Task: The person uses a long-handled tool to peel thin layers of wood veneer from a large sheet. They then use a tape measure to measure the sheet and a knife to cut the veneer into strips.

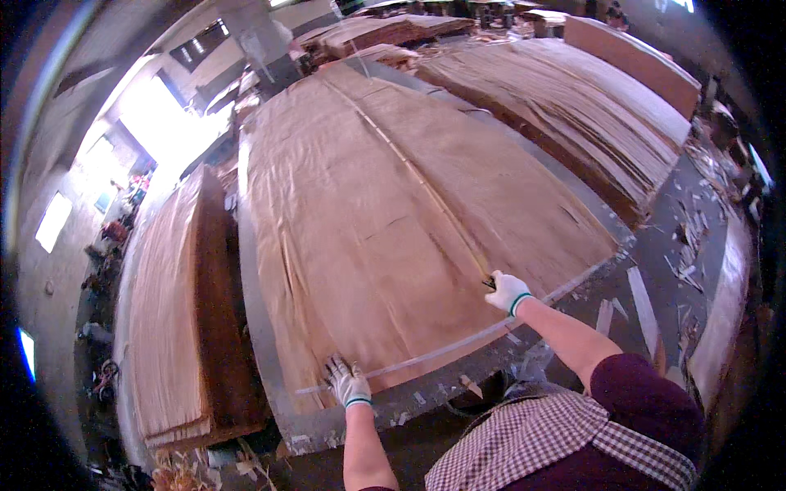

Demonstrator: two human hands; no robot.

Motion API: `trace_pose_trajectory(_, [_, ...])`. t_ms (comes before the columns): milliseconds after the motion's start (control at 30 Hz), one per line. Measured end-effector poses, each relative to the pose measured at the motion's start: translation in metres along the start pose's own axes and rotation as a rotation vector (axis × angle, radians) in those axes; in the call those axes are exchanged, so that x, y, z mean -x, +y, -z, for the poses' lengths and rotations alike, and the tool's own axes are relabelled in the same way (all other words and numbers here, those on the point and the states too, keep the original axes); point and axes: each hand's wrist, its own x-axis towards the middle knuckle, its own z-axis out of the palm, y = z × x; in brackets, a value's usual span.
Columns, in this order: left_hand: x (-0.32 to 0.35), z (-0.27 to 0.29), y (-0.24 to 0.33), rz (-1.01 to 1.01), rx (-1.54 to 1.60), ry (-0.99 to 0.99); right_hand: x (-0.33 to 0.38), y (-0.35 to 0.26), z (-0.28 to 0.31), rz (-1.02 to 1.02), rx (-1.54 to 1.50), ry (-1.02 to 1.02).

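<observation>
A broad sheet of tan wood veneer (352, 221) lies spread in front of me, rippled along its left side. My left hand (347, 381), in a pale glove with a green cuff, rests on its near left corner with fingers stretched out. Beside that hand a whitish strip (442, 352) runs along the sheet's near edge. My right hand (508, 295), gloved too, is closed around a small dark tool (490, 283), mostly hidden by the fingers. From this tool a narrow yellowish strip (426, 186) stretches lengthwise over the veneer to its far end.
Tall veneer stacks stand at the left (168, 303) and the right (565, 98). The grey tabletop (282, 409) shows around the sheet. Veneer scraps (692, 245) litter the surface at right. A pillar (258, 45) rises at the far left.
</observation>
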Motion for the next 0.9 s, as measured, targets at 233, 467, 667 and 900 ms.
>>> trace_pose_trajectory(233, [0.059,0.044,-0.002,0.256,1.013,0.375,0.085,-0.023,0.019,0.084,-0.728,-0.243])
trace_pose_trajectory(467, [0.115,0.052,0.012,0.701,2.14,-0.262,0.143,0.003,-0.013,-0.104,-1.234,-0.456])
trace_pose_trajectory(667, [0.08,0.042,0.006,1.15,2.172,-0.05,0.131,0.019,-0.02,-0.163,-1.28,-0.607])
trace_pose_trajectory(900, [0.064,0.026,-0.015,0.859,2.31,-0.226,0.157,0.036,-0.001,-0.343,-1.026,-0.693])
